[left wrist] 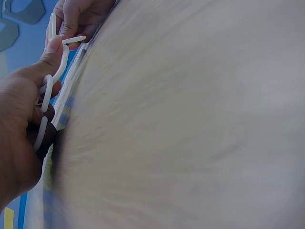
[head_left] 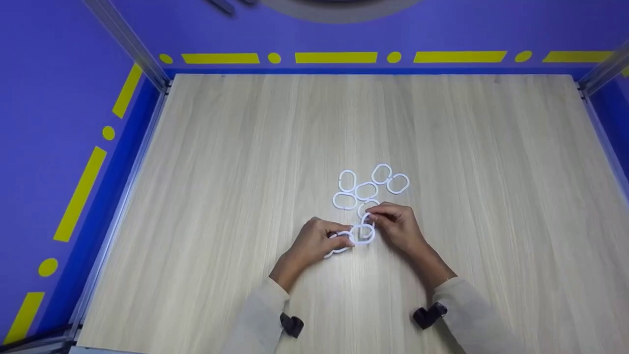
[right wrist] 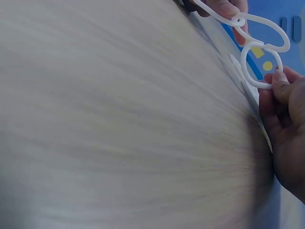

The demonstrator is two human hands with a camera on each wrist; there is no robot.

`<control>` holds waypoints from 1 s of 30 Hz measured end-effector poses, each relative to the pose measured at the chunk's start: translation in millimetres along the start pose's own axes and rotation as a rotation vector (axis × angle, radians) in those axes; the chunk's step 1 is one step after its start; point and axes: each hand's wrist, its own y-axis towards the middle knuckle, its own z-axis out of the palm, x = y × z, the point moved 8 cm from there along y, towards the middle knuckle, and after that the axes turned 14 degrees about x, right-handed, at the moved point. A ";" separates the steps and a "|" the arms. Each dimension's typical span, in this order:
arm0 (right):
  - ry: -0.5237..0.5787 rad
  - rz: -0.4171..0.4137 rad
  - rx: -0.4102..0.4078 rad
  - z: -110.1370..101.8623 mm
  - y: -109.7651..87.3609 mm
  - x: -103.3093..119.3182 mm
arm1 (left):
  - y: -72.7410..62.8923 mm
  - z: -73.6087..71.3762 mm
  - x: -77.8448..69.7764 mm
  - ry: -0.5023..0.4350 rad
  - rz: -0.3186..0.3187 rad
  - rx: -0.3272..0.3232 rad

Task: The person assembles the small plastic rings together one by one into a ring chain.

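Note:
White oval plastic links, each with a small gap, make a short chain between the two hands. My left hand (head_left: pixel 310 242) grips the chain, with its thumb and finger on one link and further links (left wrist: pixel 46 98) hanging along the palm. A chain link (right wrist: pixel 287 40) sticks out to the right from the left fingertips. The right hand (head_left: pixel 400 228) pinches another link (right wrist: pixel 244 62) between thumb and fingers. In the right wrist view this link hooks through the chain link near its gap. Fingers partly cover the links in the head view.
Just beyond the hands lie several loose white links, among them one at the left (head_left: pixel 340 181) and one at the right (head_left: pixel 407 186). One link (head_left: pixel 360 210) rests close by the right fingertips. The wood-grain table (head_left: pixel 236 172) is bounded by blue walls (head_left: pixel 339 37) with yellow marks.

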 end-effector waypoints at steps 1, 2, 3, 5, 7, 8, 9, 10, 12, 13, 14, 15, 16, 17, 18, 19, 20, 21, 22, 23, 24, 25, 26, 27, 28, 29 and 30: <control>-0.008 -0.016 0.000 -0.2 -0.2 1.5 | 0.0 0.1 0.0 0.002 -0.002 0.003; -0.023 -0.031 0.001 -0.4 -0.2 3.0 | 0.1 0.3 0.1 0.003 -0.003 0.006; -0.043 -0.046 0.004 -0.5 -0.3 4.9 | 0.1 0.4 0.4 0.005 -0.007 0.007; -0.096 -0.066 0.013 -0.5 0.0 8.6 | 0.0 0.2 0.0 0.011 -0.013 0.011; -0.152 -0.079 0.025 0.0 0.1 12.4 | -0.2 -0.1 -0.4 0.019 -0.020 0.017; -0.182 -0.086 0.032 0.4 0.2 14.6 | -0.4 -0.3 -0.8 0.024 -0.021 0.019; -0.208 -0.094 0.038 0.9 0.3 16.8 | -0.5 -0.4 -1.3 0.030 -0.024 0.022; -0.229 -0.100 0.045 1.5 0.3 18.5 | -0.5 -0.5 -1.7 0.034 -0.023 0.026; -0.253 -0.112 0.064 3.7 0.5 21.5 | -0.3 -0.4 -2.1 0.039 -0.022 0.029; -0.257 -0.117 0.076 5.1 0.6 22.0 | -0.2 -0.4 -2.3 0.042 -0.020 0.029; -0.256 -0.118 0.088 6.4 0.7 21.9 | 0.0 -0.4 -2.3 0.043 -0.019 0.028; -0.247 -0.116 0.097 7.5 0.7 21.2 | 0.1 -0.3 -2.6 0.043 -0.015 0.027; -0.232 -0.107 0.103 8.3 0.6 19.5 | 0.3 -0.2 -2.6 0.044 -0.012 0.025; -0.209 -0.094 0.105 8.5 0.3 17.2 | 0.4 0.0 -2.8 0.042 -0.009 0.025; -0.184 -0.074 0.100 7.8 -0.3 14.3 | 0.4 0.2 -3.1 0.045 -0.007 0.025; -0.157 -0.047 0.088 6.5 -1.1 11.0 | 0.6 0.6 -2.9 0.043 -0.006 0.025; -0.128 -0.016 0.071 4.5 -2.2 7.8 | 0.7 1.0 -2.7 0.040 -0.005 0.026; -0.099 0.018 0.051 2.3 -3.5 4.7 | 0.6 1.3 -2.3 0.038 -0.006 0.025; -0.073 0.055 0.033 0.0 -4.9 1.6 | 0.5 1.4 -1.8 0.036 -0.009 0.023; -0.054 0.092 0.017 -2.3 -6.3 -0.9 | 0.1 1.4 -1.2 0.032 -0.014 0.020; -0.045 0.128 0.002 -4.6 -7.7 -3.2 | -0.4 1.1 -0.5 0.030 -0.019 0.015; -0.036 0.163 -0.010 -6.6 -8.9 -4.9 | -0.9 0.8 -0.1 0.030 -0.022 0.009; -0.030 0.193 -0.020 -8.5 -10.2 -6.2 | -1.6 0.5 0.0 0.034 -0.022 0.002; -0.029 0.223 -0.025 -10.3 -11.2 -7.2 | -2.3 0.0 0.0 0.041 -0.023 -0.004; -0.029 0.254 -0.028 -11.8 -12.2 -8.2 | -2.9 -0.4 -0.3 0.051 -0.017 -0.010; -0.025 0.281 -0.026 -13.1 -12.9 -8.9 | -3.7 -0.9 -0.6 0.069 -0.009 -0.019; -0.016 0.310 -0.024 -14.2 -13.8 -9.8 | -4.6 -1.7 -1.1 0.090 -0.001 -0.029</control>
